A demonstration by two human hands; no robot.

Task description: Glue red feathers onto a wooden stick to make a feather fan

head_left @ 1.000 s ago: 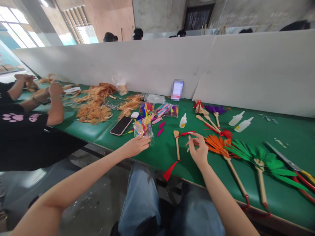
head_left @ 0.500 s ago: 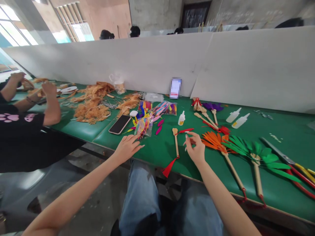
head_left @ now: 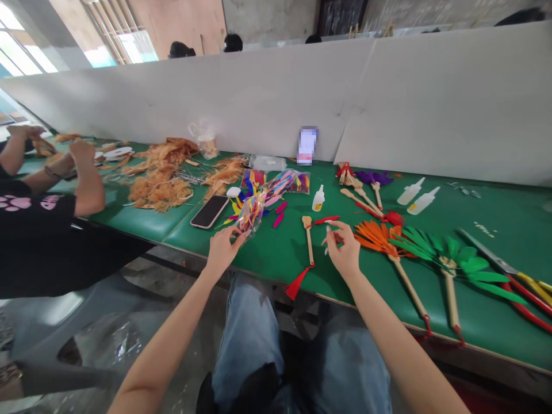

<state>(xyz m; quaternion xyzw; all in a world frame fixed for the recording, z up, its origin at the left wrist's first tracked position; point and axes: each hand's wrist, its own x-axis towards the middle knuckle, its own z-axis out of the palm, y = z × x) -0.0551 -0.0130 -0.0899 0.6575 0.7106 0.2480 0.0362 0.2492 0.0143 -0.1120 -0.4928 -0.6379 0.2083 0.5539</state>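
My left hand is at the table's front edge, with thumb and fingers closed on the lower end of a clear plastic bag of colourful feathers. My right hand holds nothing that I can see. Its fingers are loosely curled and apart, and the index fingertip is at a red feather. To the left of that hand lies a small wooden stick with a rounded head, and a red tassel hangs from its lower end. Loose magenta feathers lie beside the bag.
Behind the stick stands a small glue bottle. An orange feather fan, a green one and scissors lie rightward. A phone and brown fibre are leftward. Another person's arm is at far left.
My left hand has closed on the feather bag and pulled its near end toward the table edge, tilting it. My right hand has barely moved; the view has tipped slightly downward.
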